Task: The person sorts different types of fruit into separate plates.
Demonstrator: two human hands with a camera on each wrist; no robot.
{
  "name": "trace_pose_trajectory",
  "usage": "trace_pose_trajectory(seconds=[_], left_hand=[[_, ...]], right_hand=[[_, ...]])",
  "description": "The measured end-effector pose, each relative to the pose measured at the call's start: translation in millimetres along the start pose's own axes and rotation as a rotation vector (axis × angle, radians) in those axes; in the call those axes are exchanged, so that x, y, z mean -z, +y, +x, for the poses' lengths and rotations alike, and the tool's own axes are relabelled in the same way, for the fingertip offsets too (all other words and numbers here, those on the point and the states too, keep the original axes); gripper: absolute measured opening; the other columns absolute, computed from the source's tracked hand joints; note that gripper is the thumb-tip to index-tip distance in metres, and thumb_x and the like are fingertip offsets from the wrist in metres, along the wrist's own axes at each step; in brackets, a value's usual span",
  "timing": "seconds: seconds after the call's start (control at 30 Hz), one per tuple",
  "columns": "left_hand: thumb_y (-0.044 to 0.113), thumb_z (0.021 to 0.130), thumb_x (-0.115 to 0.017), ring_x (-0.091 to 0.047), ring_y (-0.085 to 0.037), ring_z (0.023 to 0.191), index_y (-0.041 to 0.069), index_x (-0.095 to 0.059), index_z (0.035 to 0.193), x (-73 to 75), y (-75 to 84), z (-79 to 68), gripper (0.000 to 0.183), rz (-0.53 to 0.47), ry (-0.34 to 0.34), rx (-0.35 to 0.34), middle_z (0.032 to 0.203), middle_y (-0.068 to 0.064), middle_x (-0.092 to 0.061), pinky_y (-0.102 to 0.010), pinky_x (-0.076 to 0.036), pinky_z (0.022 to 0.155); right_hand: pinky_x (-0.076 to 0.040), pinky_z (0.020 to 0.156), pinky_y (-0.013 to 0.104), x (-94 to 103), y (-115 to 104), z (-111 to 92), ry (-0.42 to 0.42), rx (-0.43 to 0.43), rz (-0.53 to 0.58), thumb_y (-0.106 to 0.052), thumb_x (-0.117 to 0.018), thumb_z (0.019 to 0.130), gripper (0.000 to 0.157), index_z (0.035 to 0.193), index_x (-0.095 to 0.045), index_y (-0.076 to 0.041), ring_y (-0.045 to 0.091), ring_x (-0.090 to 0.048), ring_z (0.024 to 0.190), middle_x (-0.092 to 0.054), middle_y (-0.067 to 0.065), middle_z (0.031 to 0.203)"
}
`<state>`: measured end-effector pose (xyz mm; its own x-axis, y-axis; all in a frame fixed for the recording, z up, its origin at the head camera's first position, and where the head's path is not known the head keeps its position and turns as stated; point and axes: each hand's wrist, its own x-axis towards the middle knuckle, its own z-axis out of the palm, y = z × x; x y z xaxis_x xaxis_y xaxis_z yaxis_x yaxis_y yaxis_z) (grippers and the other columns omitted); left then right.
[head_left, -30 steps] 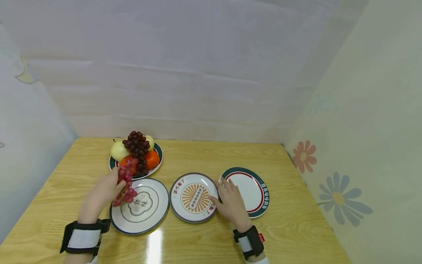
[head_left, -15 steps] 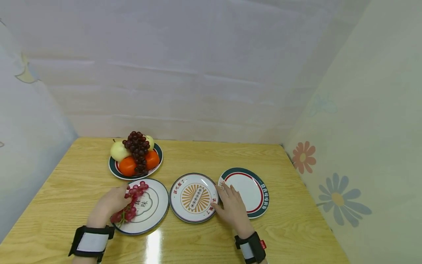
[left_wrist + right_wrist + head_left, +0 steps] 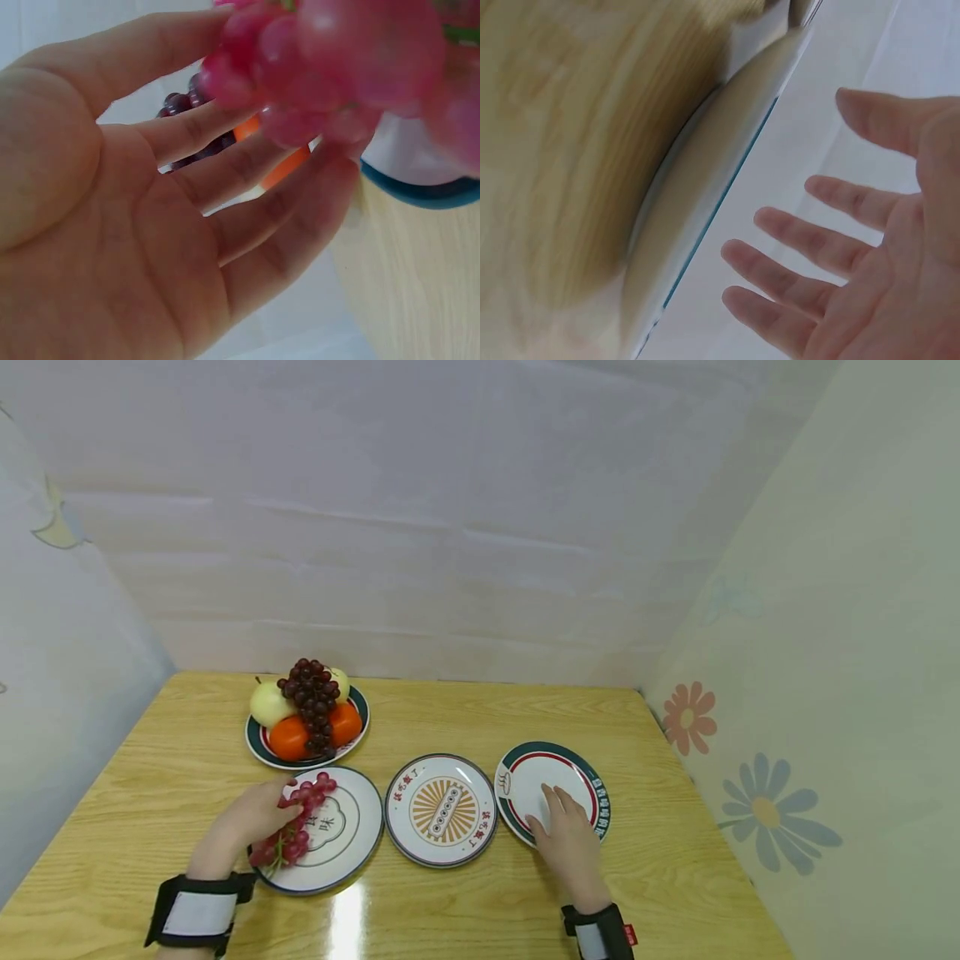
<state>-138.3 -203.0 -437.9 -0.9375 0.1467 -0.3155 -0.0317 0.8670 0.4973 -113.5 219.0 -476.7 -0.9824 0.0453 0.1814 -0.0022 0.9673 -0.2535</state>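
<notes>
A bunch of pink-red grapes [image 3: 294,832] lies over the left part of a white plate with a dark blue rim [image 3: 352,843]. My left hand [image 3: 251,817] holds the bunch from its left side. In the left wrist view, the thumb and the fingers [image 3: 247,161] reach around the grapes [image 3: 330,67], which hide the fingertips. My right hand [image 3: 567,843] hovers at the front of a green-rimmed plate [image 3: 542,777] on the right. Its fingers [image 3: 787,236] are spread and hold nothing in the right wrist view.
At the back left, a green-rimmed plate [image 3: 258,745] bears dark grapes [image 3: 310,693], orange-red fruits [image 3: 289,739] and pale yellow fruits [image 3: 270,703]. A small plate with a sunburst pattern [image 3: 442,810] sits mid-table. A pale cloth wall [image 3: 450,568] rises behind the wooden table [image 3: 450,910].
My left hand lowered the pink-red grapes onto the left plate, then stayed nearly still. My right hand moved right, from the middle plate's edge to over the right plate.
</notes>
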Motion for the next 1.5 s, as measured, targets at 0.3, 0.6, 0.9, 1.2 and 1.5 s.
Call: trace_pose_trajectory(seconds=[0.3,0.6,0.9,1.2,1.5], left_hand=[[0.016,0.092,-0.053,-0.056,-0.029,0.075,-0.015,-0.04,0.125,18.7,12.8,5.1,0.047,-0.033,0.161,-0.034,0.101,-0.031,-0.059,-0.04,-0.052,0.062],[0.029,0.096,-0.042,-0.041,-0.054,0.111,-0.014,-0.009,0.141,40.5,34.7,56.9,0.07,-0.083,0.391,0.073,0.129,-0.044,-0.034,-0.065,-0.039,0.093],[0.036,0.092,-0.047,-0.043,-0.062,0.103,-0.007,0.003,0.145,36.7,45.8,87.9,0.084,-0.033,0.354,0.146,0.133,-0.05,-0.021,-0.069,-0.041,0.087],[0.02,0.088,-0.056,-0.05,-0.058,0.095,-0.001,0.006,0.146,27.6,40.2,101.6,0.087,-0.063,0.388,0.141,0.131,-0.05,-0.024,-0.065,-0.045,0.084],[0.007,0.09,-0.054,-0.045,-0.059,0.103,-0.002,0.007,0.145,26.6,33.7,105.2,0.083,-0.188,0.435,0.047,0.133,-0.051,-0.017,-0.065,-0.04,0.092]], right_hand=[[-0.048,0.084,0.057,8.8,37.2,-2.7,-0.004,-0.25,0.031,-0.02,-0.066,0.084,0.058,0.133,-0.042,0.002,0.044,-0.047,0.11,-0.045,0.028,0.128],[-0.05,0.077,0.054,5.8,58.4,-6.8,-0.093,-0.511,0.107,-0.019,-0.056,0.089,0.063,0.131,-0.03,0.02,0.048,-0.052,0.099,-0.043,0.042,0.119],[-0.034,0.046,0.026,4.0,63.6,-8.4,-0.103,-0.436,0.242,-0.009,-0.054,0.089,0.034,0.108,-0.052,0.02,0.023,-0.05,0.061,-0.06,0.029,0.084],[-0.034,0.046,0.024,3.8,64.4,-6.3,-0.108,-0.436,0.227,-0.006,-0.053,0.089,0.032,0.111,-0.055,0.017,0.021,-0.05,0.059,-0.061,0.023,0.08],[-0.051,0.056,0.035,6.2,60.4,-1.6,-0.147,-0.473,0.216,-0.006,-0.051,0.091,0.038,0.119,-0.048,0.018,0.027,-0.06,0.073,-0.059,0.036,0.107]])
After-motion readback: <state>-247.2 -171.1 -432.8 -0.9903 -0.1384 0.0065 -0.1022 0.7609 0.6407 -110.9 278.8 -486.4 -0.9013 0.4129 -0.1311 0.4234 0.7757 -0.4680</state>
